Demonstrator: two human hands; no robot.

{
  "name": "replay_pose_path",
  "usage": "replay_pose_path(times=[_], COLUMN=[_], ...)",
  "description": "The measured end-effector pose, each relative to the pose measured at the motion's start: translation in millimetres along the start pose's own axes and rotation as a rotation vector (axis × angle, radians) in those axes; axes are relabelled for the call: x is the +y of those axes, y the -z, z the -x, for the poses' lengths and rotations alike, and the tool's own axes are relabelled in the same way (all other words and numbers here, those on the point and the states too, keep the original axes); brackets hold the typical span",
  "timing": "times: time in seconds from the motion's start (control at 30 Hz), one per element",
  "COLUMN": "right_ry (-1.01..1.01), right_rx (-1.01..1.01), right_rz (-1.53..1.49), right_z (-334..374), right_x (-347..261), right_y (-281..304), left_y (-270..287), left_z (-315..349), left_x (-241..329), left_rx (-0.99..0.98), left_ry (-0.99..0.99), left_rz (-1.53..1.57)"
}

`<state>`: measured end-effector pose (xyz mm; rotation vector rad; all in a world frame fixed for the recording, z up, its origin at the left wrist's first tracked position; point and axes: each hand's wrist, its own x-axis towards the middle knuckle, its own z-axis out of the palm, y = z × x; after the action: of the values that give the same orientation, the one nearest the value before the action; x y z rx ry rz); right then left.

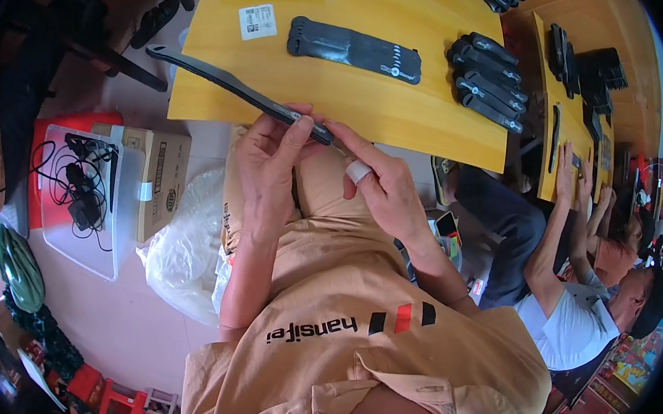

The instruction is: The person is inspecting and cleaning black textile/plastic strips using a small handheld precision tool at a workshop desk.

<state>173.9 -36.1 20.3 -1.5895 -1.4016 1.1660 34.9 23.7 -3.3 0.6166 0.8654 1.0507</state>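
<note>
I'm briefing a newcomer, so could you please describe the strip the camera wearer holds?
Start at the yellow table; by its near edge, find the wearer's left hand. It grips a long, slim dark strip slanting toward the upper left, whereas the black pieces nearby lie on the table.

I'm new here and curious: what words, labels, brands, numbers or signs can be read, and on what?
I won't copy wording; it stands here:
Beige shirt: large dark letters.
Beige trousers: small dark letters, unclear.
White label on the table: too small to read.
Flat black strip and black bundles: white print, blurred.
Cardboard box: dark printing.
</note>
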Motion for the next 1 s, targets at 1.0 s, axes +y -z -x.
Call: replay_pose_path(times=[1.0], right_ry=[-0.314], right_rx=[-0.047], right_rz=[-0.831], right_z=[-0.2], right_x=[0.7], right_y=[-7.0], left_y=[-18.1], left_z=[16.3], left_x=[-17.4], left_rx=[0.057], left_ry=[-0.55], left_rz=[-0.448])
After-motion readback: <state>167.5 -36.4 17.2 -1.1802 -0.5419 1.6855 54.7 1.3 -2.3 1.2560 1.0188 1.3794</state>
